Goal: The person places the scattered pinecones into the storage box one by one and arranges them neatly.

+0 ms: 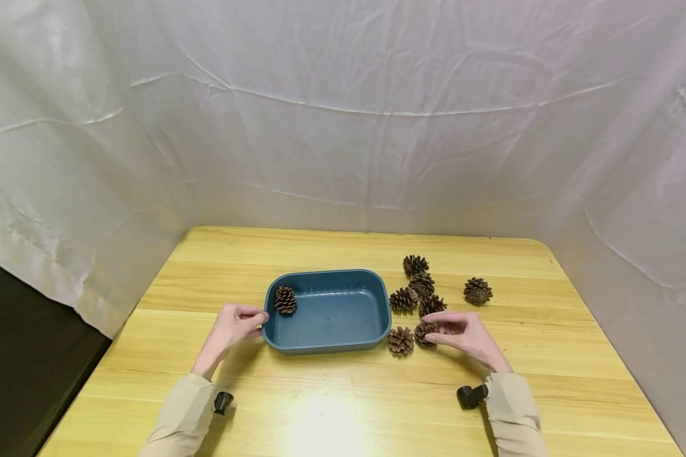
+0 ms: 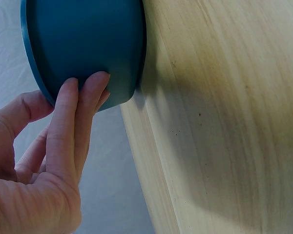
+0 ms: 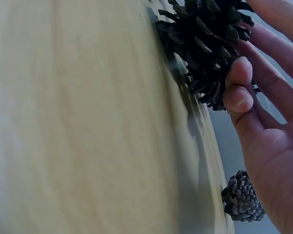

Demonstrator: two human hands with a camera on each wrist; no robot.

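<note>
indoors: wood-grain table (image 1: 560, 362) | pale drapes (image 1: 366, 152) behind | left hand (image 1: 235, 328) pinches blue tray (image 1: 333, 317) | right hand (image 1: 465, 335) grips pinecone (image 1: 424, 334)

Creased beige sleeves (image 1: 174, 419), plain cuffs (image 1: 507, 387), small black device (image 1: 472, 397) at each wrist

Bare counter (image 1: 411, 406) gives passage in front of the blue tray (image 1: 337, 317). Inside, a pine cone (image 1: 286, 299) obstructs the left end; the rest lies open. Clustered pine cones (image 1: 422, 285) crowd the tray's right side, a gap parting them from the outlying cone (image 1: 477, 291).
</note>
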